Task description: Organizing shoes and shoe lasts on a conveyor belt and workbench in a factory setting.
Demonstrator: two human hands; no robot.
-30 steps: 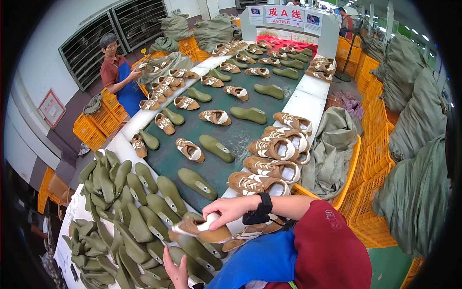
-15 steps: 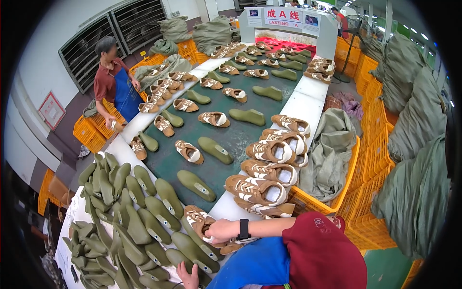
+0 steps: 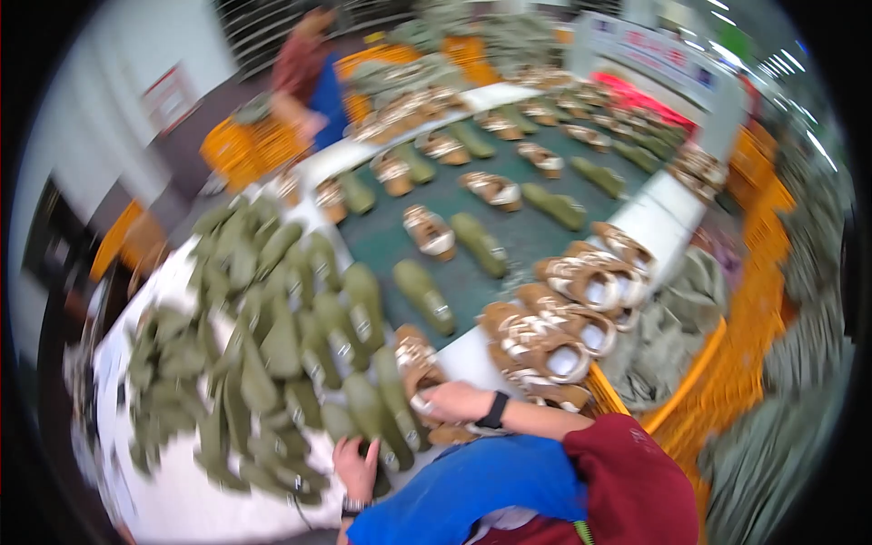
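The picture is smeared by motion. My right hand [image 3: 447, 402], with a dark band on its wrist, is closed on the heel end of a brown and white sneaker [image 3: 416, 356]. That sneaker lies at the near edge of the green work surface, toe pointing away. My left hand [image 3: 355, 465] is lower and further left, fingers apart, beside the nearest green shoe lasts [image 3: 371, 413]; whether it touches one I cannot tell. More lasts [image 3: 272, 345] lie heaped on the white table to the left. Several brown sneakers [image 3: 545, 341] are stacked to the right of my right hand.
Sneakers and lasts stand in rows on the green conveyor belt [image 3: 377, 238] between white ledges. At right are orange crates [image 3: 758, 300] and a grey-green cloth [image 3: 672, 318] in a bin. Across the belt, at far left, stands another person [image 3: 304, 77] in a blue apron.
The whole view has swung, so the scene sits further right and tilted. My right hand stays on the sneaker. My left hand remains near the lasts, its fingers now reaching further up.
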